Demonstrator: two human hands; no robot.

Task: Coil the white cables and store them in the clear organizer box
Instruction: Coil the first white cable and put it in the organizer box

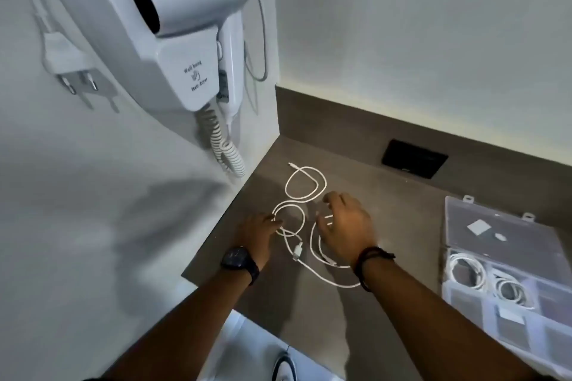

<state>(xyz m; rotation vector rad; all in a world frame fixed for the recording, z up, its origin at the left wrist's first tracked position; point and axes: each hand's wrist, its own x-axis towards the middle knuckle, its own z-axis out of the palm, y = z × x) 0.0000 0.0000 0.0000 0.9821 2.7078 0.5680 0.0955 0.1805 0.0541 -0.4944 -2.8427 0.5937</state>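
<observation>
White cables lie in loose loops on the grey-brown counter, with a plug end near the back. My left hand rests on the counter, its fingers pinching a small loop of cable. My right hand hovers over another loop with curled fingers; whether it grips the cable is hidden under the palm. The clear organizer box stands open at the right, its lid laid back. Two coiled white cables sit in its rear compartments.
A white wall-mounted hair dryer with a coiled cord hangs on the left wall above the counter's corner. A plug sits beside it. A black socket plate is set into the counter at the back.
</observation>
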